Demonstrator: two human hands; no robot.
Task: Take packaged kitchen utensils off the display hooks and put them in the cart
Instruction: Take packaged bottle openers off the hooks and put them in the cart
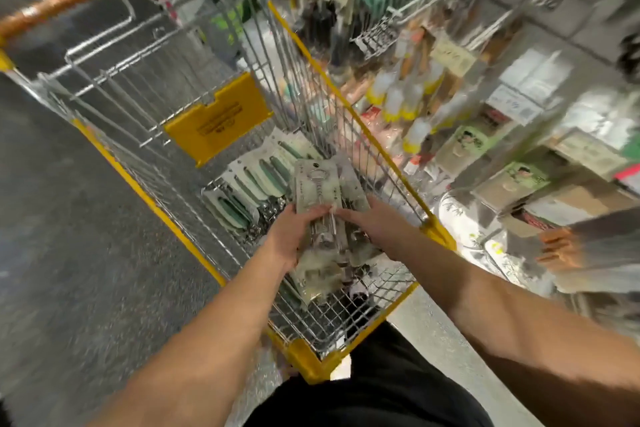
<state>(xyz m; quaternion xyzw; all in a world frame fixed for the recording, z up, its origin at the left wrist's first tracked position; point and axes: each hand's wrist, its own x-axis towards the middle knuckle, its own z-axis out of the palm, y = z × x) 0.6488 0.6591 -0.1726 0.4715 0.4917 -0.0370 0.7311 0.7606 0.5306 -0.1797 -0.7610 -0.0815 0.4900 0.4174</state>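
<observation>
Right now it's the drop-off step: both hands are down inside the silver wire shopping cart w/ yellow plastic trim (348, 107), holding a small stack of pale carded blister packs w/ a metal corkscrew-type utensil under clear plastic (320, 191). The left hand (289, 241) grips the stack's near-left edge, fingers curled over the top face and clamped on the card. The right hand (375, 224) holds it from the 3 o'clock side, fingers wrapped round the edge, tips meeting the left hand's near the middle. The stack sits tilted, far end toward 12 o'clock, just above or touching the cart floor; can't tell which thru the blur.

Already in the cart, at approx 10 o'clock from the held stack, lies a fanned row of white carded packs w/ green-handled utensils (256, 180). A yellow plastic child-seat flap (218, 118) hangs further back at 11 o'clock. The display rack of hanging packaged goods (408, 87) runs along 1–3 o'clock, outside the cart wall.

Judgement: this batch is nearly placed. Next move calls for lowering the stack flat beside the green packs, loosening both grips so the cards don't slide or snag the wire mesh, then lifting out and turning toward 2 o'clock for more off the hooks.
</observation>
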